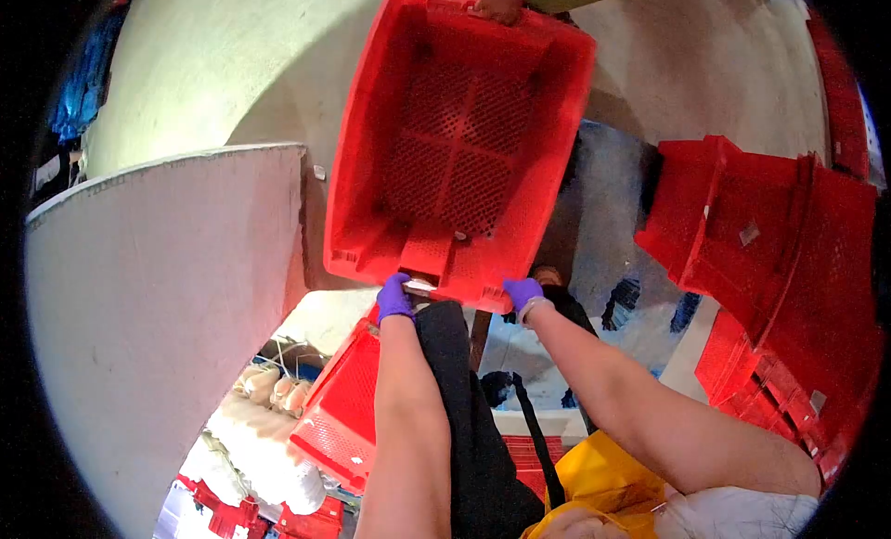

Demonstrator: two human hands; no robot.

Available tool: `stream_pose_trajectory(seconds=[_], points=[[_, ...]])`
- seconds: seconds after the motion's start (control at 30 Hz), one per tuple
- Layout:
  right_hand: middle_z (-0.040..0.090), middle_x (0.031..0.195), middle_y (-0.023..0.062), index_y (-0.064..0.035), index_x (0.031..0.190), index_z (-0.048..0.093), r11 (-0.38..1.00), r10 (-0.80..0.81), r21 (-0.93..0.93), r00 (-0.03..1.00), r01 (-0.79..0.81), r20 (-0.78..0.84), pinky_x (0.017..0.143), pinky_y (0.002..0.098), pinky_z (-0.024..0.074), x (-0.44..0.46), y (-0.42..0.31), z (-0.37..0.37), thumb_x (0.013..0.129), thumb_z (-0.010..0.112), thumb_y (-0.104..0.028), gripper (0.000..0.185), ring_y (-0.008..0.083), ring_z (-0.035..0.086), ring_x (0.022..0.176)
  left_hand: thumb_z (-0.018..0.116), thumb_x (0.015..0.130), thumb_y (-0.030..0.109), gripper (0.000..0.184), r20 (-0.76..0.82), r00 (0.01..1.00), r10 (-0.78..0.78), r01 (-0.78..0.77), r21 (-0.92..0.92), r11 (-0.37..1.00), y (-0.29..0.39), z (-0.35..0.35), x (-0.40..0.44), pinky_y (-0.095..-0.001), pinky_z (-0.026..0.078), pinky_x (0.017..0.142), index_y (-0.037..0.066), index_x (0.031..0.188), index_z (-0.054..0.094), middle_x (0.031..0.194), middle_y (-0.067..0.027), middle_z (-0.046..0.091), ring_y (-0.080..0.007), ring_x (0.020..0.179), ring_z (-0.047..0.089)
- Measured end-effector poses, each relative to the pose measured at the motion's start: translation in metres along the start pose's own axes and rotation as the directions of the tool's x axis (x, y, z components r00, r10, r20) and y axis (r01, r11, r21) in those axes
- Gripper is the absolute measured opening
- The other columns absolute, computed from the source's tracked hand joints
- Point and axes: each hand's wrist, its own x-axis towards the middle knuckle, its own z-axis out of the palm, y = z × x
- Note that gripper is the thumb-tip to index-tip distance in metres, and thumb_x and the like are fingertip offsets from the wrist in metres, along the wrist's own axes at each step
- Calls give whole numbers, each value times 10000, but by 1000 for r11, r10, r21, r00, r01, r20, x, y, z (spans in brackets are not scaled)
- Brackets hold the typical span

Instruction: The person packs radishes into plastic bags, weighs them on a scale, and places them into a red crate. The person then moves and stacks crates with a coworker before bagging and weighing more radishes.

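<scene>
A large red plastic crate (364,168) with a perforated bottom is tilted so that I look into its inside. My left hand (394,298), in a purple glove, is closed on the near rim, beside a whitish label (419,287). Further right on the same rim, my right hand (522,293), also gloved in purple, grips near the corner. Most of the fingers are hidden behind the rim. At the far end another person's bare hand (501,3) holds the crate. A small white piece (460,235) lies inside it.
Stacked red crates (742,224) stand on the right. A pale wall-like panel (167,288) fills the left, with another red crate (339,409) and white bundled material (264,437) beyond its lower edge. Dark-stained bluish flooring (599,251) shows between.
</scene>
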Motion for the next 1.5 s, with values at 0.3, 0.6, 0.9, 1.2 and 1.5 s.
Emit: stream_pose_trajectory(seconds=[0.3, 0.6, 0.9, 1.2, 1.5], points=[[664, 931, 211, -24, 957, 656, 957, -286, -106, 939, 270, -191, 715, 448, 509, -184, -63, -4, 767, 611, -328, 362, 369, 644, 871, 587, 761, 175, 120, 256, 953, 161, -76, -315, 946, 29, -78, -118, -371, 495, 555, 87, 728, 512, 646, -60, 548, -234, 572, 553], [664, 1079, 173, -28, 1117, 639, 953, -202, 245, 977, 179, 71, 872, 384, 475, -339, -43, -95, 821, 586, -550, 602, 311, 624, 1024, 607, 734, 93, 75, 277, 948, 154, 82, -683, 726, -28, -101, -305, -428, 504, 679, 75, 705, 540, 673, -82, 559, -283, 648, 561], [562, 1265, 120, -56, 1307, 484, 534, -389, 835, 915, 132, 104, 967, 401, 463, -480, -51, -198, 811, 691, -192, 554, 289, 565, 1121, 619, 756, 48, 89, 116, 895, 431, -145, -839, 525, -98, -140, -565, -348, 484, 645, 84, 755, 537, 700, -52, 544, -219, 653, 560], [631, 1142, 119, -17, 1177, 568, 775, -410, 621, 840, 116, 354, 941, 392, 487, -508, 35, -170, 771, 637, -31, 413, 256, 612, 1038, 596, 719, 25, 148, -226, 783, 579, -570, -634, 523, -156, -192, -717, -252, 412, 501, 87, 693, 464, 608, -5, 454, -115, 505, 459], [672, 1020, 141, -4, 1071, 599, 789, -45, 350, 520, -505, 853, 913, 385, 495, -605, 110, -61, 796, 633, -99, 293, 260, 634, 986, 580, 748, 91, 111, -530, 693, 489, -721, -494, 486, -287, -254, -808, -200, 347, 521, 106, 816, 494, 683, 40, 465, -65, 565, 445]])
